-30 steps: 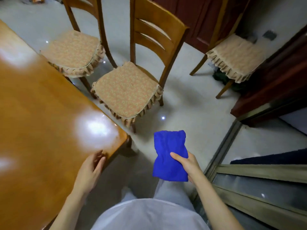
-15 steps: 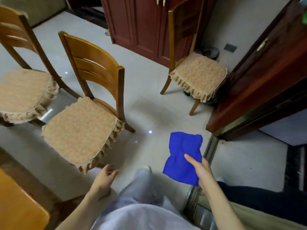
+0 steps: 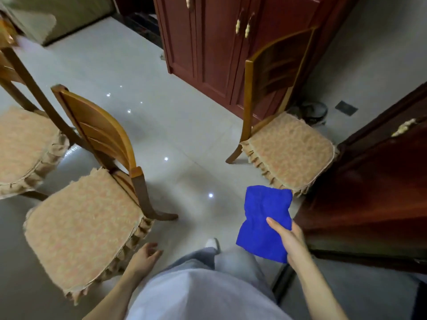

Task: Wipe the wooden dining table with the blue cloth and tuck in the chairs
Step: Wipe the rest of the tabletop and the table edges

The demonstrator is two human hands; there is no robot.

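My right hand (image 3: 290,241) grips the folded blue cloth (image 3: 263,222) at waist height, thumb on top, over the pale floor. My left hand (image 3: 144,256) hangs free beside the front corner of the nearest cushioned wooden chair (image 3: 85,222), fingers loosely curled and holding nothing. A second chair (image 3: 25,144) stands at the left edge. A third chair (image 3: 286,144) stands by itself ahead on the right, near the red cabinet. The dining table is out of view.
A dark red cabinet (image 3: 208,42) with gold handles stands ahead. A dark wooden door (image 3: 374,192) lies on the right. A round floor device (image 3: 314,112) sits behind the far chair. Glossy floor tiles (image 3: 175,139) lie between the chairs.
My view has swung right, off the table; the table has left the frame. My left hand came off the table corner and now hangs by the near chair. The cloth stays in my right hand.
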